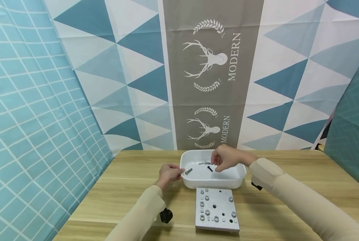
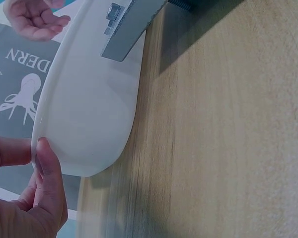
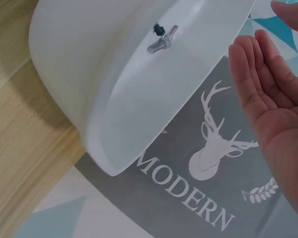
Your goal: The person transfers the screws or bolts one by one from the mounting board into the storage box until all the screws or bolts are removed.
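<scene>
Plate, fittings on top, on surface just before tray. Left hand pinching tray's left rim. Screws, one black, loose in tray, between both hands. Right hand above tray, just right of black screw, fingers relaxed, thumb apart, empty. Cloth behind, patterned.

The right hand partly hides the tray

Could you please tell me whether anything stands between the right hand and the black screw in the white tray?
Nothing visible does. The right hand hangs over the white tray, and the black screw lies uncovered on its floor; the left hand pinches the tray's left end, well clear.
</scene>
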